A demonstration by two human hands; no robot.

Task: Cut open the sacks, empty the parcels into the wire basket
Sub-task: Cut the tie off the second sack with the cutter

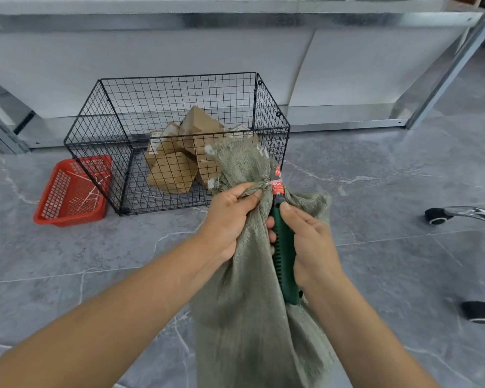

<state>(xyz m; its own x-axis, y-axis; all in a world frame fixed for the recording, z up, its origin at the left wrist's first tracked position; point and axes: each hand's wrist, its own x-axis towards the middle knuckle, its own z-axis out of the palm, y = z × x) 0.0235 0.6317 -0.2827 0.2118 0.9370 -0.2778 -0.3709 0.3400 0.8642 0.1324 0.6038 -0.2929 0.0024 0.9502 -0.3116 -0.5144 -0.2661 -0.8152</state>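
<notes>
A grey-green woven sack [252, 317] stands upright in front of me, its neck bunched and tied. My left hand [230, 217] grips the sack's neck just below the tie. My right hand [310, 242] holds a green utility knife [283, 256], with its red-labelled tip up against the tie at the neck. Behind the sack stands the black wire basket [129, 121] on the floor, with several brown cardboard parcels [177, 166] lying in it. The sack's frayed top hides part of the basket's front right.
A red plastic basket [70, 194] sits on the floor left of the wire basket, touching it. Metal shelving [347, 119] with white panels runs along the back. Chair castors [437, 215] and a chrome leg show at the right. The floor is grey tile.
</notes>
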